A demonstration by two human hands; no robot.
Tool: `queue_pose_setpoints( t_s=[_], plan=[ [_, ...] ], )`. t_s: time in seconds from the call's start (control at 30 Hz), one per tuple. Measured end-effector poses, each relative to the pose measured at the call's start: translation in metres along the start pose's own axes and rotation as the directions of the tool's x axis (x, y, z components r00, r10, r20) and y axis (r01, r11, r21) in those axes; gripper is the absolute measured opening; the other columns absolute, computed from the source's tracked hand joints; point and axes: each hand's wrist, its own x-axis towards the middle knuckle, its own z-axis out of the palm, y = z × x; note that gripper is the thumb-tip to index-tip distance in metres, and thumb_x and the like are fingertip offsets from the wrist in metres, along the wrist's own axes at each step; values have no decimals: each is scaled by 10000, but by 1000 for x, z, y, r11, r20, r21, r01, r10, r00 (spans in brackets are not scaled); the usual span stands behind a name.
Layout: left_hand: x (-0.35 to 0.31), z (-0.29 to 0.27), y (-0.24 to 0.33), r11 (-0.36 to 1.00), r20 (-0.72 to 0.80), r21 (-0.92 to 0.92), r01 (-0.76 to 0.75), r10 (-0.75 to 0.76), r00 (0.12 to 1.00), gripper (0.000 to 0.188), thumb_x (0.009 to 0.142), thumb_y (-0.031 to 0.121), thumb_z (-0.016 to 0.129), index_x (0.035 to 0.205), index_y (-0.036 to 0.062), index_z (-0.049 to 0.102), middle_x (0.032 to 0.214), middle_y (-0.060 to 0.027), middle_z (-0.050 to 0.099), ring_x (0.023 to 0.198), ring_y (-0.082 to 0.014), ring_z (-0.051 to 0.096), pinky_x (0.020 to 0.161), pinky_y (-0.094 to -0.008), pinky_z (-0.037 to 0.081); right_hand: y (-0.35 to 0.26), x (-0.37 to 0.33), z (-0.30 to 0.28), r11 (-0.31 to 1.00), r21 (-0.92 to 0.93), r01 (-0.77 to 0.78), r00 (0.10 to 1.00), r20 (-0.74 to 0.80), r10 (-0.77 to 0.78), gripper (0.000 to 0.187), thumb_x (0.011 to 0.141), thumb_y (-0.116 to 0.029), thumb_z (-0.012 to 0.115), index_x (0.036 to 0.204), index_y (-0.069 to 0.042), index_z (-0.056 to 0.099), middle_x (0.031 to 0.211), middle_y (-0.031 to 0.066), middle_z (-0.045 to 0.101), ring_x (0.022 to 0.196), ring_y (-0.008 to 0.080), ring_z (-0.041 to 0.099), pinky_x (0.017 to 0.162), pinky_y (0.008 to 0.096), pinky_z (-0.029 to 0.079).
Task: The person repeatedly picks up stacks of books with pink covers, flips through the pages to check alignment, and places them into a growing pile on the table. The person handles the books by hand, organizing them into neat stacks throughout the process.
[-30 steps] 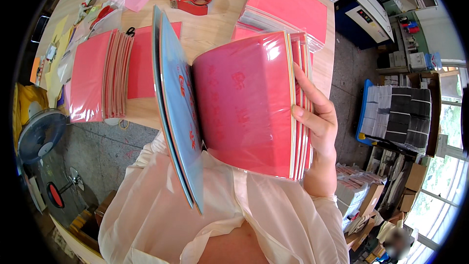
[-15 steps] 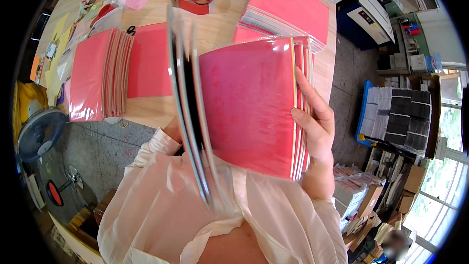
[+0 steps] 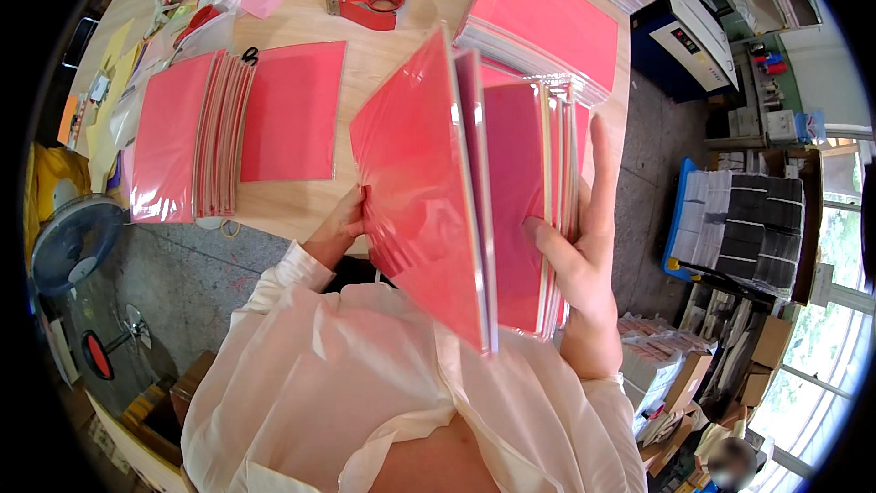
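Bare table: open lane between flat red packet and fan of sleeved red packets; tape dispenser sits across its far end. Second gap between dispenser and rear red stack. Narrow clear strip along near edge, below flat packet. Obstacles: fan fills space between left hand and right hand; upright packet row blocks left of flat packet.

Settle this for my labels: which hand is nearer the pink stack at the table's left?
Left. The left hand is right of the pink stack, touching the held packets at left; the right hand is farther right, at their right side.
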Motion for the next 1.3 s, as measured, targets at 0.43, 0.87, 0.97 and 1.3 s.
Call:
queue_pose_setpoints(
  t_s=[0.43,0.87,0.97,1.3],
  plan=[
    [-22,37,19,959,-157,274,-75,121,980,781,767,157,810,1428,71,402,1371,-77,542,1241,-265,547,1028,-453,480,56,-8,-48,978,-206,41,996,86,-24,507,796,-234,806,1201,14,632,1120,129,586,1056,206,575,938,312,443],
    [-26,8,17,965,57,208,-158,149,987,883,687,188,878,1430,60,418,1400,-93,526,1296,-285,499,1080,-461,425,67,-22,-41,983,-177,51,998,52,-42,182,921,-69,650,1066,39,674,941,95,554,749,133,526,690,286,437],
    [-16,35,13,973,113,118,-198,185,976,913,667,206,896,1431,60,418,1407,-91,522,1313,-288,483,1088,-469,419,48,-16,-40,981,-179,68,995,85,-54,166,883,-34,685,1032,40,692,951,118,568,755,152,543,688,296,450],
    [-15,48,21,973,120,124,-195,180,976,877,691,186,876,1428,55,417,1396,-102,528,1314,-291,482,1094,-478,414,31,-15,-40,933,-322,164,983,134,-126,204,885,-76,691,1067,17,690,1090,176,590,907,239,594,785,335,479]
  ],
)
